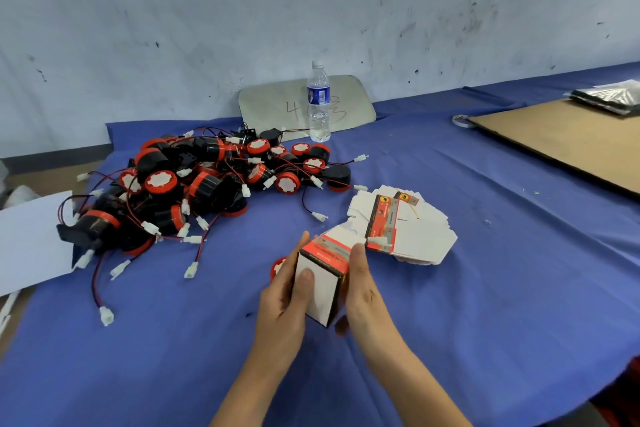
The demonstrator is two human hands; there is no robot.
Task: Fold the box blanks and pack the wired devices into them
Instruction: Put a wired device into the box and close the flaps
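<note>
Right now, the grip: I hold one half-formed box (320,282) between both hands, raised just above the blue cloth (450,288).
Left hand (287,302): fingers run up the box's left wall and the thumb presses flat on the white panel facing me, which keeps the tube squared.
Right hand (363,291): fingers wrap the right wall, fingertips at the top corner by the red band; I judge this steadies the box so the far flaps can be tucked.
Box state: the near end looks closed; the far end appears open, flaps loose.
Behind my left fingers: one red-capped device (278,267) lies on the cloth, touching or just beside the hand, probably next to go in.
Beyond my right hand: the fanned stack of flat box blanks (412,232), close by for the next fold.
Farther left: the heap of wired devices (194,187), leads and white plugs tangled; pulling one free may drag its neighbours.
Beyond that: a water bottle (318,104) against a grey plate (356,97) at the wall.
Far right: a brown board (561,139), well apart from my work.
</note>
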